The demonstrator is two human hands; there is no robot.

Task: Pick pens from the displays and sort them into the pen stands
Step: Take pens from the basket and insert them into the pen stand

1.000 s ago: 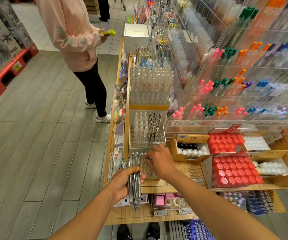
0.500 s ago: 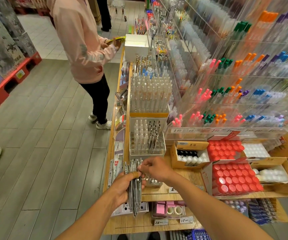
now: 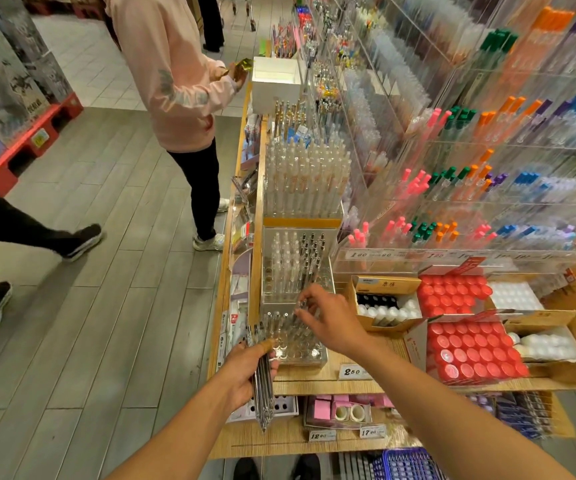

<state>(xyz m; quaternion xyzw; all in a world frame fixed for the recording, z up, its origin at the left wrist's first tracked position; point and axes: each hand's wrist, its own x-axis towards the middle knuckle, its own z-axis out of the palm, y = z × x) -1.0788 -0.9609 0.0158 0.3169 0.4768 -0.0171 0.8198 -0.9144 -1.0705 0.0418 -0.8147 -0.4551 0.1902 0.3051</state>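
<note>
Pen pinched in right hand fingers above stand.

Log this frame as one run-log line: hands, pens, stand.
left hand: grips pen bundle | right hand: pinches one pen over clear pen stand | stand: partly filled | step: inserting pen

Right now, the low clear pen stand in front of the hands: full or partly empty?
Partly empty. The clear pen stand holds pens only in its far rows; the near rows show bare holes. The right hand pinches a pen over it; the left hand grips a pen bundle.
</note>
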